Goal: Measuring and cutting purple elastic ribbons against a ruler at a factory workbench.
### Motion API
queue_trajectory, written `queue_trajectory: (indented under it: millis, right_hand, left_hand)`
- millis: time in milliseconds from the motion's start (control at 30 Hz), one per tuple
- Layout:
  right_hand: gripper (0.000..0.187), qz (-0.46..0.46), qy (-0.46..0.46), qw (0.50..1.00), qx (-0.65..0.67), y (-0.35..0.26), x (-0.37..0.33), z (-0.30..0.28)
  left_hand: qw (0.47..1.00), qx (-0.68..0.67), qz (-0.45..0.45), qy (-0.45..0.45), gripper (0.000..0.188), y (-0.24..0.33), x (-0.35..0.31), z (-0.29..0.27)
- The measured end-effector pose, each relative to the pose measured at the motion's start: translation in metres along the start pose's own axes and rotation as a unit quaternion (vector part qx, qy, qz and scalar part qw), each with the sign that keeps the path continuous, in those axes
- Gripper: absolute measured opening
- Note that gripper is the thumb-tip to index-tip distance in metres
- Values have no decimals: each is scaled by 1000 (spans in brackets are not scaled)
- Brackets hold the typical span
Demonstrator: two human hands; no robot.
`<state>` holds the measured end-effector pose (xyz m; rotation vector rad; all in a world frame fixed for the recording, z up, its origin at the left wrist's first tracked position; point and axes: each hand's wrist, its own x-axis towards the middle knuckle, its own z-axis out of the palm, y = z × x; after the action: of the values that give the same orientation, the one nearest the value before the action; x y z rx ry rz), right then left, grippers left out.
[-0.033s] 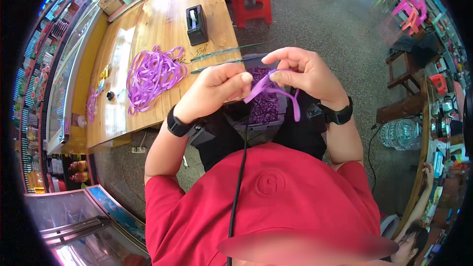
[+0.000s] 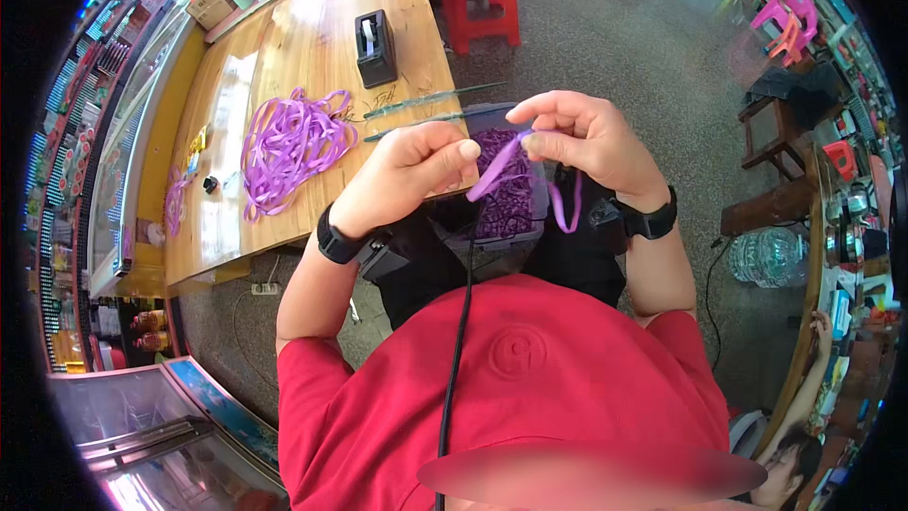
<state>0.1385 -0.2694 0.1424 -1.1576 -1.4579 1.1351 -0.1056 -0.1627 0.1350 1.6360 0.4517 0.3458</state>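
A purple ribbon [image 2: 496,170] is pinched by my right hand [image 2: 588,142] between the thumb and a bent finger, with the index finger lifted away. One stretch of it slants down to just beneath my left hand's fingertips; a tail hangs in a loop below my right hand. My left hand [image 2: 416,166] is closed, thumb pressed against the curled index finger; what it grips, if anything, is hidden. Under both hands stands a clear plastic bin [image 2: 537,203] filled with small purple pieces [image 2: 501,218]. On the table at left lies a loose heap of purple ribbon [image 2: 293,151].
The wooden table [image 2: 312,33] holds a black tape dispenser [image 2: 375,47] and thin green strips [image 2: 426,101] reaching past its edge. A black cable [image 2: 457,350] runs down my front. A red stool [image 2: 480,5] stands beyond the table; a large clear bottle [image 2: 764,257] lies at right.
The ribbon's tail below my right hand swings into a lower, rounder loop, and the stretch between my hands looks narrower. Both hands stay nearly in place.
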Motion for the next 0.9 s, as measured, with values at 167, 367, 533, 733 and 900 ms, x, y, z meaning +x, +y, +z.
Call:
queue_trajectory:
  millis: [167,367,533,733,900]
  right_hand:
    - [21,-20,20,1000,12,5,-6,2]
    - [23,-51,19,998,-8,5,-9,7]
    - [26,-2,48,999,24,7,-14,-4]
    - [26,-16,22,1000,13,6,-12,4]
    - [36,-61,44,997,-35,16,-8,7]
  left_hand:
    - [989,73,121,49,23,-5,10,24]
    - [998,-43,51,0,22,-19,20,30]
    - [999,-13,43,-11,22,-24,16,27]
    - [994,-93,27,-44,25,-23,17,42]
    - [996,-60,66,-10,23,-30,17,40]
